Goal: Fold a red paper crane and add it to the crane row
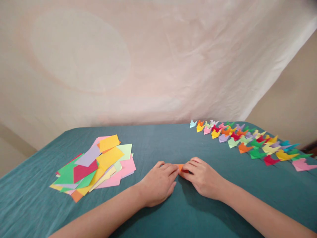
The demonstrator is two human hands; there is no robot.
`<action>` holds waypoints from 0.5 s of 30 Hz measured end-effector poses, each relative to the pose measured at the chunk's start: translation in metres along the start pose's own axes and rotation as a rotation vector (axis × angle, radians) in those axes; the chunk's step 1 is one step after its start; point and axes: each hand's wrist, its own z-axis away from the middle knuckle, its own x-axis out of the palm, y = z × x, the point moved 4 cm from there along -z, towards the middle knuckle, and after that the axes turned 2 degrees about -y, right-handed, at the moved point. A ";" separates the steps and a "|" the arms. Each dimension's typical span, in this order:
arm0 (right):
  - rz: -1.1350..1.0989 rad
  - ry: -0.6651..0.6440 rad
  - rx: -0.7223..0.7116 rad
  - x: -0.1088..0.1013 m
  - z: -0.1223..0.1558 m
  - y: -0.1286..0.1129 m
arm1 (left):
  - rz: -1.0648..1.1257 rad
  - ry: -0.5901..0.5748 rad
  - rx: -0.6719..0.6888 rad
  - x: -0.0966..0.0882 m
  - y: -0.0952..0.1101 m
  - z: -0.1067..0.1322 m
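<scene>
A small piece of folded orange paper (179, 166) lies on the green cloth between my two hands, mostly covered by fingers. My left hand (160, 183) rests palm down on the table, its fingertips pressing on the paper's left side. From the right, my right hand (203, 177) pinches the other side of the paper between thumb and curled fingers. The exact folds are hidden under the fingers.
A loose heap of coloured paper sheets (86, 172) lies on the left of the green tablecloth (153, 142). Rows of folded paper birds (244, 148) stand at the right and back right. A pale cloth backdrop (158, 66) hangs behind the table.
</scene>
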 end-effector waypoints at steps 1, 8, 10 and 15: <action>0.015 -0.021 0.007 0.000 0.000 -0.001 | -0.001 0.001 0.001 0.000 0.000 0.000; 0.095 -0.167 0.088 -0.013 -0.001 -0.003 | -0.001 -0.005 0.011 0.001 0.000 0.000; 0.110 -0.202 0.110 -0.017 -0.001 -0.001 | -0.005 -0.006 0.010 0.002 0.000 0.000; 0.111 -0.265 0.145 -0.021 0.003 0.003 | -0.018 0.002 0.010 0.004 -0.001 0.000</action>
